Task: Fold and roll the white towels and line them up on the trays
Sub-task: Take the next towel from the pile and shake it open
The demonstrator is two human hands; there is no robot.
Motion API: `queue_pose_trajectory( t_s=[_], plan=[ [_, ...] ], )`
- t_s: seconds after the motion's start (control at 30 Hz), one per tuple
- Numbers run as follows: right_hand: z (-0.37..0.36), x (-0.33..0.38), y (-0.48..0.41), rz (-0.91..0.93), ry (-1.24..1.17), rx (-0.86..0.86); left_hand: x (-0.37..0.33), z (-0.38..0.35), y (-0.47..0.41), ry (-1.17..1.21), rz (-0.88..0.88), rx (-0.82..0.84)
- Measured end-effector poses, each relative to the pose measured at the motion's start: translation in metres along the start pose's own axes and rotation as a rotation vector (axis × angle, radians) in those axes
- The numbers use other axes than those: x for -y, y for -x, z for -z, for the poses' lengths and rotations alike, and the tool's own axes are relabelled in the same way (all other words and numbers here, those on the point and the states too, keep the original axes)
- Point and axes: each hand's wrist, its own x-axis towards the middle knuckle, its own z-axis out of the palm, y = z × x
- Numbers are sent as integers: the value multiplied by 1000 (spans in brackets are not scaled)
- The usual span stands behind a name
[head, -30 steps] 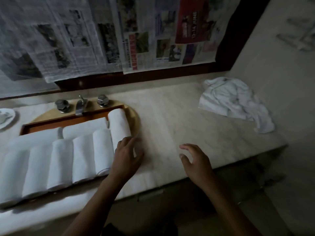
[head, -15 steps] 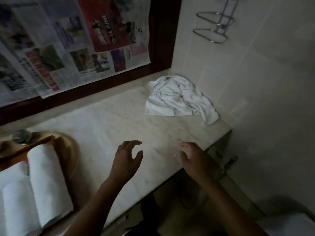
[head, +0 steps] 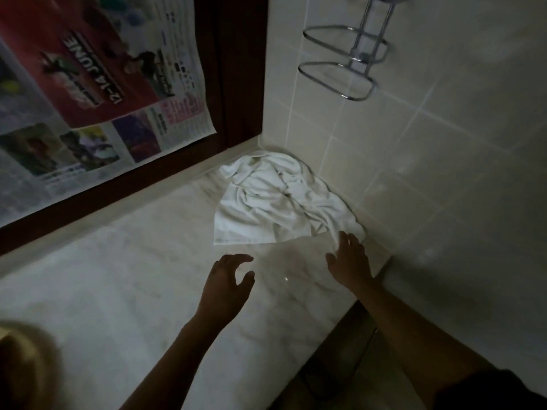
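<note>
1. Since a second ago our view has swung right. The rolled towels are out of frame, and only the blurred tan wooden tray rim [head: 20, 359] shows.
2. The crumpled white cloth towel [head: 275, 202] lies in the back corner of the pale marble counter [head: 118, 276].
3. The right hand [head: 349, 258], fingers spread, now touches the towel's near corner but does not pinch it yet.
4. The left hand [head: 228, 279] hovers empty, loosely curled, just short of the towel.
5. Judgement: we are starting to fetch the next towel.
</note>
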Motion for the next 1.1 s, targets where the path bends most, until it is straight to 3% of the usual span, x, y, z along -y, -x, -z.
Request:
queue_pose_trajectory(
  t_s=[0.17, 0.33, 0.5, 0.63, 0.77, 0.83, 0.97, 1.03, 1.1],
  plan=[
    [-22, -18, -31, 98, 91, -109, 0, -13, -29, 40, 59, 11],
    [0, -6, -33, 155, -84, -192, 0, -23, -30, 93, 99, 61],
    [-6, -1, 3, 366, 183, 71, -13, -33, -24, 65, 113, 96],
    [-24, -5, 32, 435, 87, 72, -31, -44, -15, 69, 140, 51],
    [-18, -14, 68, 479, -110, 300, -47, -55, 10, 59, 186, 15],
    [11, -11, 93, 522, -179, 476, -51, -59, 28, 1, 130, 120],
    [74, -14, 121, 568, -458, 570, -66, -73, 63, -243, -90, 423],
    [103, -18, 125, 593, -573, 628, -85, -85, 77, -172, -64, 344],
    [128, -20, 126, 620, -637, 669, -100, -91, 87, 40, -8, 126]
  ],
)
